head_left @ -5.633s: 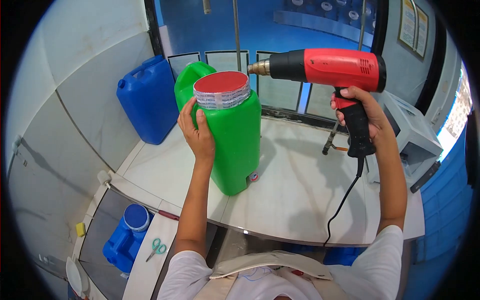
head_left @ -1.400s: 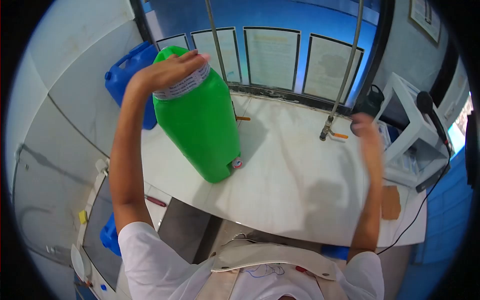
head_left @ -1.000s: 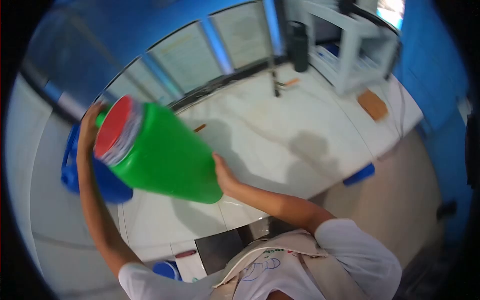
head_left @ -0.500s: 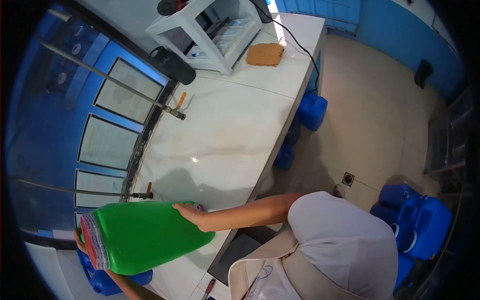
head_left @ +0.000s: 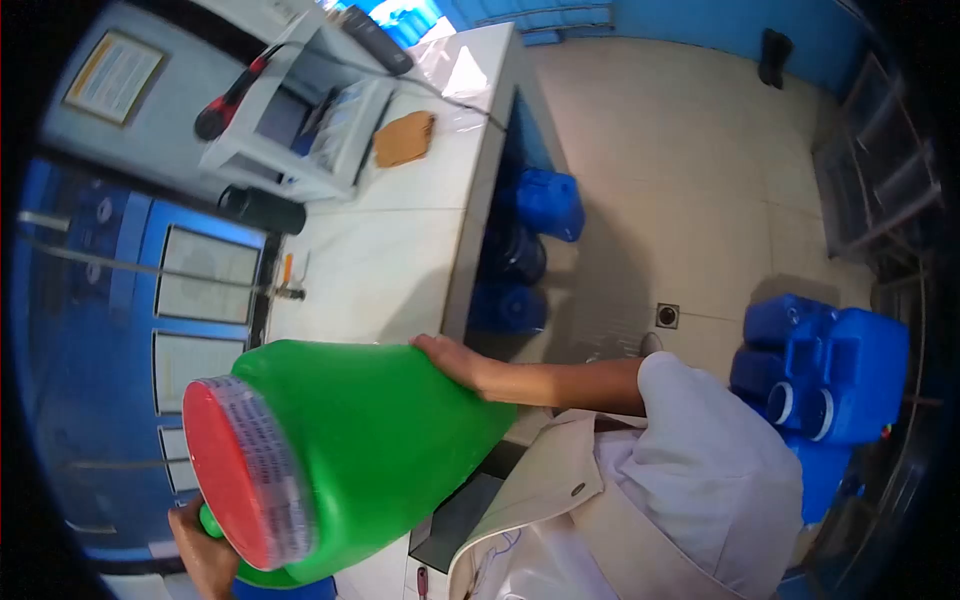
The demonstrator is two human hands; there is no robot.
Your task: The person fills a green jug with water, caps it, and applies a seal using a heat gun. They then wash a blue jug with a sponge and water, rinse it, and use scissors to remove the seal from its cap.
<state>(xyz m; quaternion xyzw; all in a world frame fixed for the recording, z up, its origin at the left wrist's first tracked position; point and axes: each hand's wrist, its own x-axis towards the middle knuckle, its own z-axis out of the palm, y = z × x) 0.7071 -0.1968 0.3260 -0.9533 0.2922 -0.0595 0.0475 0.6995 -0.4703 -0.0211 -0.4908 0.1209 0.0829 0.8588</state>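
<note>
Fingers of your left hand (head_left: 205,552) are closed around the green handle (head_left: 210,521) beside the lid, though the jug hides part of that grip. Your right hand (head_left: 455,362) is spread against the side of the large green plastic jug (head_left: 370,440) nearer its base, its fingertips at the upper edge. So you have the jug between both hands, in front of your body and over the near end of the white tiled worktop (head_left: 360,250); whether its base touches anything, you cannot tell from here.

The jug is tipped well over from upright. Its round red lid (head_left: 222,473), ringed by a printed clear seal band (head_left: 270,470), points to the left of the view, toward the framed sheets (head_left: 198,372) on the blue window. Its long axis runs from the lid, at lower left, up and rightward to the base near your right forearm.

Farther along the worktop you have a brown folded cloth (head_left: 404,139), a white rack (head_left: 345,140) and a dark bottle (head_left: 264,210) lying beside it in view.
</note>
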